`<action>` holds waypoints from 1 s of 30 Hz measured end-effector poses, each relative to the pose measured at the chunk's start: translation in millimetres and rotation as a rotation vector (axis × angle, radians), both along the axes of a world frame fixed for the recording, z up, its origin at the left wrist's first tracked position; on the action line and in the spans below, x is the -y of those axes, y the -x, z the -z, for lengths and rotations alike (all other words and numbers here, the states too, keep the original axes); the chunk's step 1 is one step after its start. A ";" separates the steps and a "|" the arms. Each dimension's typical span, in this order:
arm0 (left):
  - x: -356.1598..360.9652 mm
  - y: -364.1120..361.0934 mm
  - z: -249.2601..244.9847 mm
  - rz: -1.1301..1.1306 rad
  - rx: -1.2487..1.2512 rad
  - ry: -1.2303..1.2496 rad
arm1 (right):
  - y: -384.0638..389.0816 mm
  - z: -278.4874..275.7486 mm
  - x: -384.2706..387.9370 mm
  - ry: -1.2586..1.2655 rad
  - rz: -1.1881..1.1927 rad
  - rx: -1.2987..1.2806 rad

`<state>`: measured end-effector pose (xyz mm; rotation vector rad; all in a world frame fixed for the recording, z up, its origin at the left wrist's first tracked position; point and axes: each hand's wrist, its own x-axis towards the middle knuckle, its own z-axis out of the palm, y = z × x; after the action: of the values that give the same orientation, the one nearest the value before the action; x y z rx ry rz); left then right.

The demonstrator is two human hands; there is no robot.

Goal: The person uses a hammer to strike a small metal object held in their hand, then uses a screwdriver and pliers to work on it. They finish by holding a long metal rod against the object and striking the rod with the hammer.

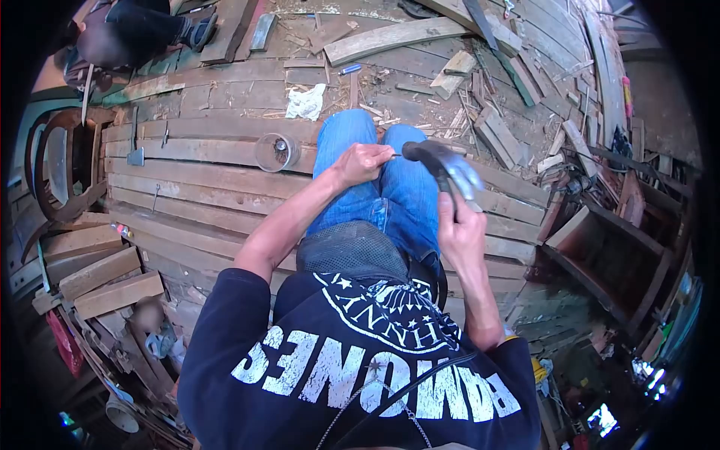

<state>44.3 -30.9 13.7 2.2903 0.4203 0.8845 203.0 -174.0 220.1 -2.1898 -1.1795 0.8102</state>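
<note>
My right hand [461,229] is closed around the handle of a claw hammer [421,152], raised over my lap, its claw end smeared by motion. The hammer's striking face is turned toward my left hand [364,163]. That hand pinches a thin, nail-like metal piece [397,155] whose end points at the hammer face. Both hands are above my jeans [349,135]. Left of my knee stands a clear plastic bucket [264,154] with a dark heap of small metal pieces at its bottom.
Long wooden planks [202,154] run beneath me. A hatchet [136,156] lies on them at left. A white cloth [305,102] and a blue-handled object [349,69] lie ahead. Scrap boards [495,135] are piled front right, a wooden frame [611,259] at right. Another person [135,34] is at top left.
</note>
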 end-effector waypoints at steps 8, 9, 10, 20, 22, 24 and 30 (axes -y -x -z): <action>3.6 6.9 -4.0 0.054 -0.093 0.062 | 3.7 -14.6 -2.0 -0.001 0.000 -0.010; 0.8 5.7 -4.2 0.059 -0.086 0.042 | 4.8 -7.5 -1.1 -0.005 0.003 -0.009; -1.7 5.6 -4.4 0.064 -0.081 0.033 | 6.0 5.7 0.0 0.039 -0.042 0.043; 0.0 7.1 5.4 0.054 -0.046 0.025 | 11.0 11.0 2.5 0.088 -0.074 0.084; -4.7 4.5 5.4 0.052 -0.048 0.028 | 9.3 2.4 1.2 0.086 -0.059 0.061; -3.0 6.6 7.6 0.057 -0.038 0.029 | 10.2 -4.5 2.1 0.066 -0.029 0.034; -2.0 6.8 3.8 0.050 -0.047 0.018 | 12.9 -2.0 3.4 0.056 -0.004 0.020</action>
<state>37.5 -28.9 9.8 2.2980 0.3881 0.8008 190.1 -177.4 222.1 -2.2462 -1.1848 0.8342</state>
